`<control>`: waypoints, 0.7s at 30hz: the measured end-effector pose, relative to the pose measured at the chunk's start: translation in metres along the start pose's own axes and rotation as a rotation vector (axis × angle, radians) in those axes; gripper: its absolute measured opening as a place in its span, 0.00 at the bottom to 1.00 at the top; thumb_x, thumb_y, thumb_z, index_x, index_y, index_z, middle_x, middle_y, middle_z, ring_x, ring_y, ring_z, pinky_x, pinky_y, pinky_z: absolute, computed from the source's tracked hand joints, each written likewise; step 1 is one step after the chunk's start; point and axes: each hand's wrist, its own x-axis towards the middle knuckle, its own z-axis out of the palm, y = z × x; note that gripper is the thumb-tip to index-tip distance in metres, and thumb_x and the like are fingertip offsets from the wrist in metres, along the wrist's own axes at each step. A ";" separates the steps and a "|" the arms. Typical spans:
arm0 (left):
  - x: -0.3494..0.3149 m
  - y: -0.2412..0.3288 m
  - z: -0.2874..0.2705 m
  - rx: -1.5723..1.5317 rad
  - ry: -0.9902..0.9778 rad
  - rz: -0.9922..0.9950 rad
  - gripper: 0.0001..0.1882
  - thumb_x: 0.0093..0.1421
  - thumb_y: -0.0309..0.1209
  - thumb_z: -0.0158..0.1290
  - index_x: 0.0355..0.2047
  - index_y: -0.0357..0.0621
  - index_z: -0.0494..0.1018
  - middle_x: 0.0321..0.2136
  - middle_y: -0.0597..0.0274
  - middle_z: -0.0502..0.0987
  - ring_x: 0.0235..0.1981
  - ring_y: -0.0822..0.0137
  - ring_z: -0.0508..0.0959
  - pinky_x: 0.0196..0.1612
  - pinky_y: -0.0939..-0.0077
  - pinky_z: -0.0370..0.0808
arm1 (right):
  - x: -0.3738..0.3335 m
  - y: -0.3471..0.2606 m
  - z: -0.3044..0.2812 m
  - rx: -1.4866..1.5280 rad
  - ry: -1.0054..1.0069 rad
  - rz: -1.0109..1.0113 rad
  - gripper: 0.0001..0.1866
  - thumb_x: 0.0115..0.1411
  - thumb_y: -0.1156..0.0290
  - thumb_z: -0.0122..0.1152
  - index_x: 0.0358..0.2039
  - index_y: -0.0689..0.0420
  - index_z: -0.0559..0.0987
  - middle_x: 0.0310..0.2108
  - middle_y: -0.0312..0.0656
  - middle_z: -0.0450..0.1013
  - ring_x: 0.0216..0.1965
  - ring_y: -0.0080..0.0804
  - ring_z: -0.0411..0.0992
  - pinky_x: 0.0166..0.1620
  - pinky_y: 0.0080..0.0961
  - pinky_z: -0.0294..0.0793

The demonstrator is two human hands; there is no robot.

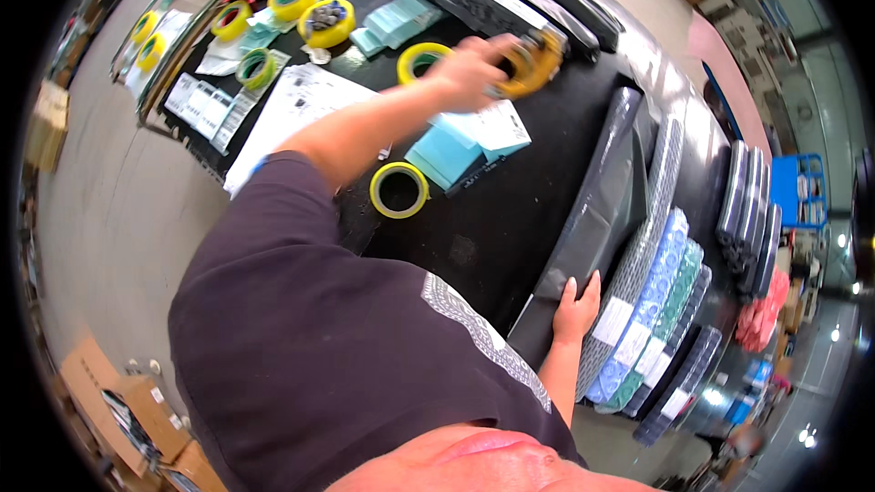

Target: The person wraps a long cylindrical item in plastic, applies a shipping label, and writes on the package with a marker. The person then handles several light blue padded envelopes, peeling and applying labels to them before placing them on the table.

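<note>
My left arm stretches across the table. Its hand [469, 77], slightly blurred, is closed around a yellow tape dispenser [540, 66] raised over the tabletop. At the table's right side, my right hand [576, 310] lies on the near end of a long black plastic-wrapped package [592, 210], fingertips apart and pointing away from me. Below the left hand are light-blue paper slips [447, 153] and a white printed sheet [501, 128]. One yellow tape roll [424, 62] sits beside that hand; another roll [399, 189] lies nearer to me.
Several long wrapped rolls, including a blue one [643, 301] and a green one [663, 333], line the right. More black packages [492, 0] lie at the back. Tape rolls [326, 23], labels [200, 109] and white sheets [296, 109] cover the left, beside a metal rail [155, 82].
</note>
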 end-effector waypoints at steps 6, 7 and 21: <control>-0.070 -0.101 -0.007 0.080 0.006 -0.053 0.12 0.47 0.36 0.66 0.27 0.44 0.78 0.65 0.47 0.57 0.60 0.45 0.64 0.62 0.58 0.61 | 0.005 -0.002 0.002 0.004 -0.037 0.036 0.35 0.60 0.56 0.58 0.62 0.64 0.63 0.60 0.57 0.64 0.61 0.54 0.62 0.64 0.43 0.58; -0.074 -0.102 -0.001 0.059 0.027 -0.086 0.12 0.47 0.36 0.66 0.27 0.44 0.78 0.65 0.47 0.57 0.60 0.46 0.64 0.62 0.58 0.61 | 0.006 -0.003 0.000 -0.004 -0.057 0.048 0.36 0.60 0.56 0.58 0.63 0.63 0.62 0.61 0.57 0.63 0.61 0.53 0.61 0.64 0.43 0.57; 0.038 0.102 0.043 -0.975 -0.478 -0.551 0.39 0.54 0.44 0.64 0.59 0.37 0.62 0.59 0.46 0.66 0.58 0.55 0.71 0.56 0.66 0.70 | 0.068 -0.021 0.013 -0.165 -0.165 0.124 0.46 0.59 0.46 0.58 0.69 0.56 0.51 0.69 0.49 0.49 0.68 0.52 0.49 0.67 0.44 0.50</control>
